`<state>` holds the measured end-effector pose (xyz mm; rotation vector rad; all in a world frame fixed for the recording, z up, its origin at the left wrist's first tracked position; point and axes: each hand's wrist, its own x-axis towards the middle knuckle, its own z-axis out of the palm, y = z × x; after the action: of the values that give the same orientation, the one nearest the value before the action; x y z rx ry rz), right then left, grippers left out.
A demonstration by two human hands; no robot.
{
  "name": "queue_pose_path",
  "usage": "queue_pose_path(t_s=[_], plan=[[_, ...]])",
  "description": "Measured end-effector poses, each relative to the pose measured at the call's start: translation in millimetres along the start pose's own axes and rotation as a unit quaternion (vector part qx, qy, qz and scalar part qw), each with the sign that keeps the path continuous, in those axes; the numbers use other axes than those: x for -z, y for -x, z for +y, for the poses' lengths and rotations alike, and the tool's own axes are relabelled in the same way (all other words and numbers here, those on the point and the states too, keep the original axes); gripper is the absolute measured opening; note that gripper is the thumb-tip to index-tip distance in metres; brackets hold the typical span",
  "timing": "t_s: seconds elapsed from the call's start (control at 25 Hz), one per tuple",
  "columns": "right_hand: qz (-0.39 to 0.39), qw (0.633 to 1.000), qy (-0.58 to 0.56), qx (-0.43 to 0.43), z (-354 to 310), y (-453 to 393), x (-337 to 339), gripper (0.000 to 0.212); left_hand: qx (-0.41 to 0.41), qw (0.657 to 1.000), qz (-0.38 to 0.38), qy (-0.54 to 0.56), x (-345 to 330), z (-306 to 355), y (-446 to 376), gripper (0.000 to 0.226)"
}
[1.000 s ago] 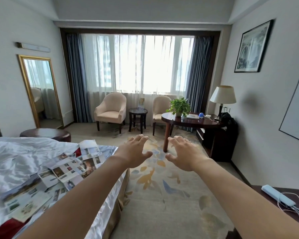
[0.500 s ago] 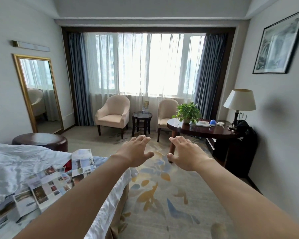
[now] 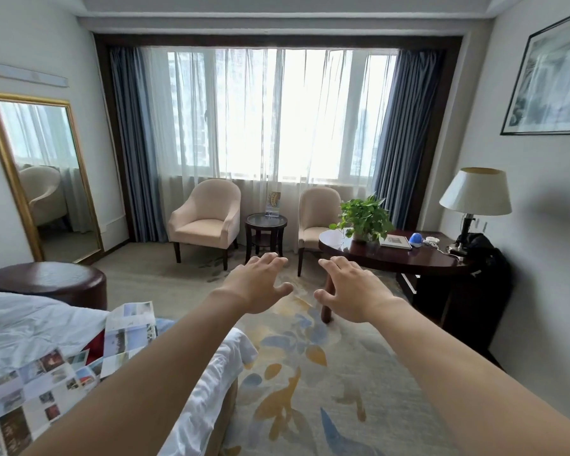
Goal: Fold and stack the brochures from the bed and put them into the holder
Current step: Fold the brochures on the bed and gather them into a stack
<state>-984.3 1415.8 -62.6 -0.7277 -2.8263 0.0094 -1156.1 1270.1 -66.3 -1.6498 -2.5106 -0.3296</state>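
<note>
Several unfolded brochures point(image 3: 46, 383) with small photos lie spread on the white bed point(image 3: 23, 324) at the lower left; one brochure point(image 3: 129, 334) hangs near the bed's corner. A clear holder point(image 3: 273, 203) with a yellow leaflet stands on the small round side table point(image 3: 266, 222) between two armchairs. My left hand point(image 3: 257, 284) and my right hand point(image 3: 349, 291) are stretched out in front of me over the carpet, palms down, fingers spread, holding nothing.
A dark oval desk point(image 3: 392, 255) with a potted plant point(image 3: 364, 215), a book and a lamp point(image 3: 474, 199) stands at the right. A dark round ottoman point(image 3: 46, 281) sits beyond the bed. A gold-framed mirror point(image 3: 43, 179) leans on the left wall. Patterned carpet point(image 3: 297, 390) runs ahead.
The view has swung right and forward; the bed and brochures have slid to the lower left. Both hands stay outstretched and empty.
</note>
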Motion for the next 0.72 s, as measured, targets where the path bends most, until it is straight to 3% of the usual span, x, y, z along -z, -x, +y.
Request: queue_pose_path(t_s=[0.44,0.72], plan=[[-0.010,1.000,0.009,0.001,26,-207,-54,0.076,-0.007,1.000,-0.014,-0.004,-32,-111,-182,0.068],[-0.006,0.995,-0.022,0.102,1,-377,-102,0.074,0.101,0.995,-0.020,-0.012,-48,-217,-267,0.070]])
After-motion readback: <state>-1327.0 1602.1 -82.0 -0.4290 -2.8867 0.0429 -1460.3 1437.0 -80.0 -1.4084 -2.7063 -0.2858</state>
